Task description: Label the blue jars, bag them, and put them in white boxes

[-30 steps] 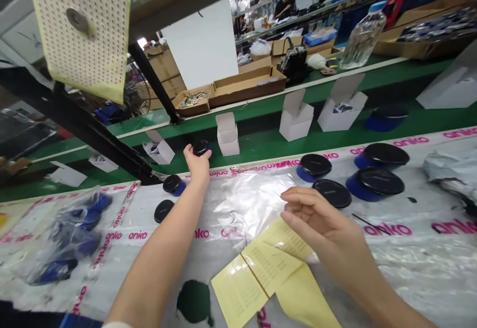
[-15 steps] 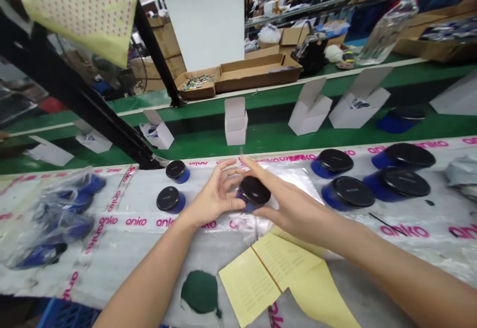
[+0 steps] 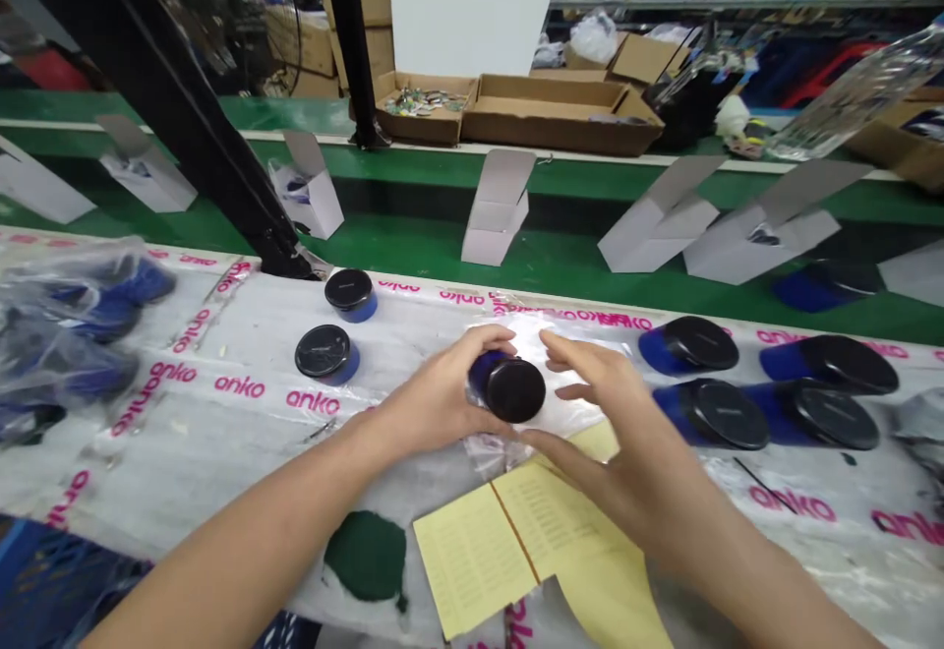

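Observation:
My left hand (image 3: 443,401) is wrapped round a small blue jar with a black lid (image 3: 517,391), which is tilted so that its lid faces me. Just to the right, my right hand (image 3: 619,423) is open, thumb and fingers spread apart, with a gap between it and the lid. Beneath the jar lies a shiny clear plastic sheet (image 3: 571,374). Nearer to me is a yellow sheet of stickers (image 3: 476,556), partly under my right hand.
Two similar jars (image 3: 324,354) stand at left, and several more (image 3: 712,413) at right. Open white boxes (image 3: 498,211) line the green conveyor (image 3: 413,221) behind. Plastic-wrapped blue items (image 3: 81,324) lie far left. A black post (image 3: 184,88) rises at left.
My right hand has come off the jar and opened to its right. The jar is now tilted toward me in my left hand. The camera view has turned downward.

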{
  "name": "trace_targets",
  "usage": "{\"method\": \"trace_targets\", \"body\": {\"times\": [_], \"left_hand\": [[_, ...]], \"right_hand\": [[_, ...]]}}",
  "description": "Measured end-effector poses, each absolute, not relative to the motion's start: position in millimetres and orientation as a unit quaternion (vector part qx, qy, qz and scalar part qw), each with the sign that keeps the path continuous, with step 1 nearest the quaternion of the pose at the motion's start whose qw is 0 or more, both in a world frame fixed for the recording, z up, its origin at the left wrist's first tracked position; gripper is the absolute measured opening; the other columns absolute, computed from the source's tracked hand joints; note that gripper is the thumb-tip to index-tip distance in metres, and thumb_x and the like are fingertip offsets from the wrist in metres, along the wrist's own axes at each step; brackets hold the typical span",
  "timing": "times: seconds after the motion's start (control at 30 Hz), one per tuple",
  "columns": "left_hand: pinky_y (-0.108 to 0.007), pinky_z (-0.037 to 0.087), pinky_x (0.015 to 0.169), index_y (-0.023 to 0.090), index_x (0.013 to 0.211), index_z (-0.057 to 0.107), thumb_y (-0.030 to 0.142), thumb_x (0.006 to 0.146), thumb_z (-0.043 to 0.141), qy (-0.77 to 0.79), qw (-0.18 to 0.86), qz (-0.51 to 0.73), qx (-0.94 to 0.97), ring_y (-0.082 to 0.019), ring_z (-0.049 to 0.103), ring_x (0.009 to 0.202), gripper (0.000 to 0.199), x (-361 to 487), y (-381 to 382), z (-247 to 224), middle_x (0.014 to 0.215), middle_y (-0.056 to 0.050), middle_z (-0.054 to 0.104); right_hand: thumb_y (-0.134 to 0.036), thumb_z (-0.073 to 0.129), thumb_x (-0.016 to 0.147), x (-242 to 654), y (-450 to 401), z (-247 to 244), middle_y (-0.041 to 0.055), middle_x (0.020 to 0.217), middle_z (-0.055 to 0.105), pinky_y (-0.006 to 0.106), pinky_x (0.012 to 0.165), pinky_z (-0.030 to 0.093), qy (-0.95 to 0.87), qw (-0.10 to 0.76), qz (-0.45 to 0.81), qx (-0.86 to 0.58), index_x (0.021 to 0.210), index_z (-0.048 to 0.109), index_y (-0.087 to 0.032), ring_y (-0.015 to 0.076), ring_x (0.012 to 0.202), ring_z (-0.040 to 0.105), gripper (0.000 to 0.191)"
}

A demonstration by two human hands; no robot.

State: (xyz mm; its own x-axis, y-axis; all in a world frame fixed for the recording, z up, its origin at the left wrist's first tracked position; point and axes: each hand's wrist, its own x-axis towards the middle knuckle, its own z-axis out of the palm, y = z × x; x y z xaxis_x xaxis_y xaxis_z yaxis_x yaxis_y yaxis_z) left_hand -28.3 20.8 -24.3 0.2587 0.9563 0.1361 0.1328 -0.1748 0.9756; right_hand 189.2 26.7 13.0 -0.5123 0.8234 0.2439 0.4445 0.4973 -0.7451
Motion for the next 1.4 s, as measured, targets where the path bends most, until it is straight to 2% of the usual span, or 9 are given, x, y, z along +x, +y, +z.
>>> {"method": "trace_targets", "body": {"times": [0.07, 0.13, 0.23, 0.33, 0.57, 0.73, 0.9, 1.4], "left_hand": [[-0.055, 0.045, 0.115, 0.032, 0.141, 0.046, 0.016, 0.066, 0.09, 0.417, 0.482, 0.425, 0.643, -0.033, 0.055, 0.135, 0.088, -31, 20, -22, 0.138, -0.01, 0.059], [-0.052, 0.047, 0.114, 0.033, 0.141, 0.045, 0.012, 0.069, 0.087, 0.41, 0.501, 0.418, 0.637, -0.031, 0.056, 0.135, 0.086, -33, 21, -20, 0.138, -0.009, 0.06], [-0.049, 0.051, 0.109, 0.034, 0.139, 0.045, 0.011, 0.071, 0.086, 0.405, 0.521, 0.415, 0.627, -0.03, 0.057, 0.132, 0.083, -34, 21, -19, 0.137, -0.008, 0.06], [-0.047, 0.05, 0.109, 0.033, 0.136, 0.047, 0.01, 0.071, 0.087, 0.41, 0.502, 0.419, 0.636, -0.028, 0.059, 0.128, 0.079, -34, 22, -19, 0.136, -0.007, 0.059], [-0.041, 0.054, 0.097, 0.034, 0.131, 0.051, 0.014, 0.073, 0.087, 0.435, 0.455, 0.431, 0.647, -0.026, 0.062, 0.119, 0.072, -31, 21, -26, 0.135, -0.005, 0.056], [-0.044, 0.051, 0.102, 0.034, 0.132, 0.051, 0.018, 0.075, 0.088, 0.435, 0.441, 0.437, 0.652, -0.026, 0.061, 0.12, 0.07, -32, 21, -30, 0.136, -0.006, 0.056], [-0.042, 0.052, 0.097, 0.034, 0.131, 0.05, 0.018, 0.073, 0.089, 0.445, 0.437, 0.432, 0.651, -0.026, 0.063, 0.117, 0.072, -30, 21, -29, 0.136, -0.005, 0.056], [-0.044, 0.054, 0.096, 0.034, 0.131, 0.05, 0.015, 0.071, 0.088, 0.448, 0.43, 0.434, 0.653, -0.025, 0.064, 0.114, 0.074, -29, 20, -30, 0.134, -0.006, 0.057]], "right_hand": [[-0.031, 0.075, 0.088, 196, 25, 28, 0.0064, 0.114, 0.062, 0.038, 0.078, 0.057, -0.743, 0.338, 0.403, -0.414, 0.132, 0.061, -0.039, 0.0232, 0.093, 0.062, 0.046], [-0.036, 0.079, 0.085, 197, 23, 38, 0.002, 0.086, 0.06, 0.03, 0.061, 0.051, -0.628, 0.336, 0.557, -0.428, 0.112, 0.07, -0.032, 0.0167, 0.071, 0.057, 0.029], [-0.038, 0.082, 0.082, 191, 23, 42, -0.0046, 0.064, 0.048, 0.023, 0.047, 0.033, -0.441, 0.252, 0.761, -0.404, 0.099, 0.071, -0.025, 0.0083, 0.051, 0.041, 0.024], [-0.037, 0.081, 0.083, 185, 24, 40, -0.0068, 0.055, 0.042, 0.022, 0.047, 0.026, -0.324, 0.205, 0.845, -0.371, 0.098, 0.072, -0.023, 0.006, 0.048, 0.033, 0.023], [-0.033, 0.079, 0.085, 181, 24, 34, -0.007, 0.053, 0.041, 0.022, 0.047, 0.024, -0.255, 0.215, 0.869, -0.366, 0.098, 0.075, -0.019, 0.0054, 0.047, 0.035, 0.019], [-0.029, 0.078, 0.087, 179, 22, 32, -0.0063, 0.056, 0.044, 0.022, 0.048, 0.029, -0.222, 0.223, 0.87, -0.378, 0.104, 0.077, -0.019, 0.0059, 0.048, 0.038, 0.02], [-0.029, 0.08, 0.085, 179, 17, 38, -0.0057, 0.057, 0.045, 0.022, 0.048, 0.031, -0.189, 0.232, 0.868, -0.396, 0.106, 0.078, -0.019, 0.0061, 0.049, 0.037, 0.023], [-0.034, 0.08, 0.085, 180, 12, 42, -0.0047, 0.058, 0.049, 0.024, 0.048, 0.032, -0.192, 0.247, 0.864, -0.394, 0.109, 0.077, -0.021, 0.0079, 0.049, 0.041, 0.027]]}}
